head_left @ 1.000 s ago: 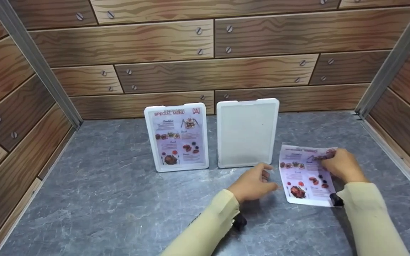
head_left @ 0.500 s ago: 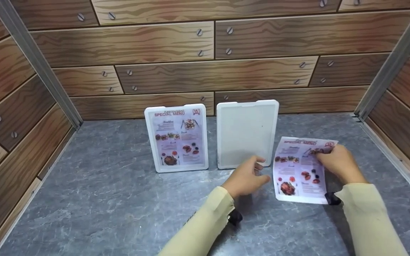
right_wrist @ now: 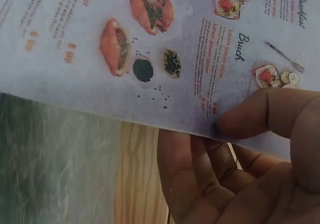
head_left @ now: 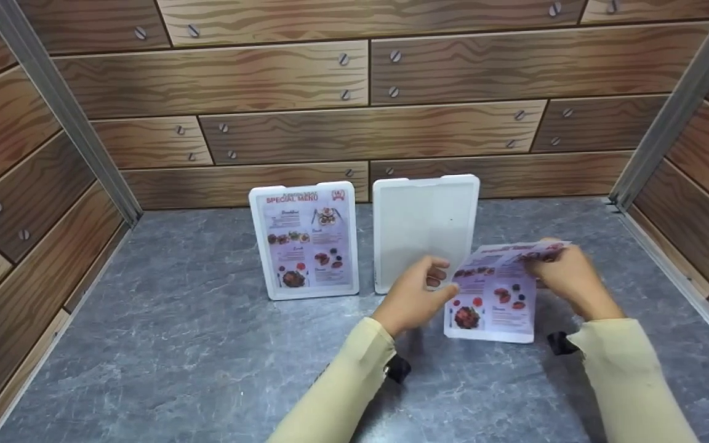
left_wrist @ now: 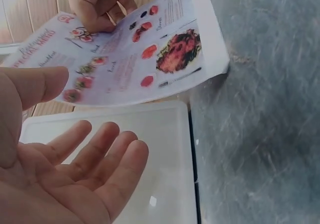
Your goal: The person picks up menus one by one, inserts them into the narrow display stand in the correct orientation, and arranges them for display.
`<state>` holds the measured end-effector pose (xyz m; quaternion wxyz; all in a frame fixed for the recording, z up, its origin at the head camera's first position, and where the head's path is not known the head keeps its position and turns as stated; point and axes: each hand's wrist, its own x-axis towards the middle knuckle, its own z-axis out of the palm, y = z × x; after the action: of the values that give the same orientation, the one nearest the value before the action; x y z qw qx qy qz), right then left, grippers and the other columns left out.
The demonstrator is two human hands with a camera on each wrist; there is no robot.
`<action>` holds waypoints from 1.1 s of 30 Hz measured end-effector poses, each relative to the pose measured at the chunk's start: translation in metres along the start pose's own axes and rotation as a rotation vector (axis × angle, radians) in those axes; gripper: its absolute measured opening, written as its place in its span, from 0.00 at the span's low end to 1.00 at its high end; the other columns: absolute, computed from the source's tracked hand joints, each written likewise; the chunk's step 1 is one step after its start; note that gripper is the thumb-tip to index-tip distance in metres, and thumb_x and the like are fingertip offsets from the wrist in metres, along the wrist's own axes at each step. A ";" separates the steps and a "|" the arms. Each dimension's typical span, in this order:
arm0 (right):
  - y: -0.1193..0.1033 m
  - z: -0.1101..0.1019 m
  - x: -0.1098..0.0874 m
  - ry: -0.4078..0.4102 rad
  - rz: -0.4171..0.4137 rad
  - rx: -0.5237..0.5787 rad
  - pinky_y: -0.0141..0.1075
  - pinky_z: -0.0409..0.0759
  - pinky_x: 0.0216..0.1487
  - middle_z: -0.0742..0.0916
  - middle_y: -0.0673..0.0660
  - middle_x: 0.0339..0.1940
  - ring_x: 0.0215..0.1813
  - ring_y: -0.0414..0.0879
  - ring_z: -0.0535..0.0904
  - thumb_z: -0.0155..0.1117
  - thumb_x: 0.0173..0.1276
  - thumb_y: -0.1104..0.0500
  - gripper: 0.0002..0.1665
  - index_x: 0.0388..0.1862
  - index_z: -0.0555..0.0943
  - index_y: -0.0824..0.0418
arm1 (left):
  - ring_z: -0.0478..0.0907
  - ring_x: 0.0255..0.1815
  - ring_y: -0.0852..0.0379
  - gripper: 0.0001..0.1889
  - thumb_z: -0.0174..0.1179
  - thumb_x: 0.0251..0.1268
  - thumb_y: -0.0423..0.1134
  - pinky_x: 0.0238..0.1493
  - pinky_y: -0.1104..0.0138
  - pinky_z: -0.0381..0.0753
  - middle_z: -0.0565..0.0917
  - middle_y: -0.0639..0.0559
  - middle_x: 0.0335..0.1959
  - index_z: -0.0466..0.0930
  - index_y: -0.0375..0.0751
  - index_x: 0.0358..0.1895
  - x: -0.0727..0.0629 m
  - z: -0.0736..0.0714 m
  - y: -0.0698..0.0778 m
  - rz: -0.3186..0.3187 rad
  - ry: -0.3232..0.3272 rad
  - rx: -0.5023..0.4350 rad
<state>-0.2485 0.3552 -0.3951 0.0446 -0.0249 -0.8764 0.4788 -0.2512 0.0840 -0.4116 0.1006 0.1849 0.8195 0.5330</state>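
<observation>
My right hand [head_left: 567, 280] pinches a printed menu sheet [head_left: 493, 311] by its right edge, thumb [right_wrist: 250, 116] on the printed face and fingers behind. The paper bends near its top. At its left edge is my left hand [head_left: 410, 301], fingers spread and relaxed; the left wrist view shows a gap between the thumb [left_wrist: 42, 86] and the fingers, with no grip on the paper. Behind the left hand stands a blank white menu holder [head_left: 422, 224], its lower right part hidden. To its left a matching white-framed holder [head_left: 354, 246] stands upright with a similar menu inside.
The grey marbled tabletop [head_left: 176, 344] carries everything. A wood-plank-patterned back wall [head_left: 305, 129] rises behind the holders. Similar side walls [head_left: 16, 203] with metal corner strips bound the left and right. Dark wrist devices [head_left: 399, 369] sit under both sleeves.
My right hand has carried the menu sheet leftward, and its top now tilts and bends. The left hand has shifted slightly left and up, now at the sheet's left edge. Both holders stay put.
</observation>
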 end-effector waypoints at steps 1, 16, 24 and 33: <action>-0.002 0.001 -0.001 -0.005 -0.004 0.011 0.34 0.86 0.39 0.87 0.57 0.40 0.36 0.38 0.82 0.63 0.72 0.63 0.13 0.48 0.79 0.73 | 0.79 0.57 0.57 0.23 0.66 0.73 0.44 0.61 0.63 0.77 0.82 0.50 0.58 0.76 0.44 0.67 0.000 -0.001 0.000 0.010 0.005 -0.005; -0.024 0.011 -0.010 -0.058 -0.066 0.151 0.36 0.87 0.43 0.87 0.60 0.44 0.39 0.37 0.85 0.62 0.73 0.66 0.14 0.51 0.76 0.76 | 0.81 0.46 0.62 0.10 0.64 0.73 0.39 0.53 0.68 0.80 0.84 0.59 0.44 0.82 0.47 0.54 0.002 -0.018 0.005 0.095 0.094 -0.060; -0.025 0.015 -0.010 -0.098 -0.075 0.200 0.38 0.88 0.44 0.86 0.58 0.45 0.40 0.38 0.85 0.59 0.75 0.67 0.18 0.58 0.74 0.78 | 0.80 0.43 0.63 0.06 0.64 0.73 0.39 0.51 0.67 0.81 0.84 0.57 0.41 0.84 0.45 0.48 0.003 -0.023 0.003 0.142 0.148 -0.077; -0.028 0.016 -0.009 -0.135 -0.077 0.155 0.35 0.86 0.42 0.85 0.64 0.47 0.40 0.39 0.84 0.58 0.76 0.66 0.23 0.64 0.72 0.78 | 0.79 0.38 0.62 0.02 0.64 0.73 0.37 0.44 0.68 0.81 0.83 0.55 0.36 0.83 0.42 0.42 0.004 -0.031 0.001 0.160 0.176 -0.114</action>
<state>-0.2413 0.3257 -0.3810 0.0057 0.0446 -0.8382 0.5435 -0.2663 0.0603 -0.3973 -0.0039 0.1962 0.7761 0.5993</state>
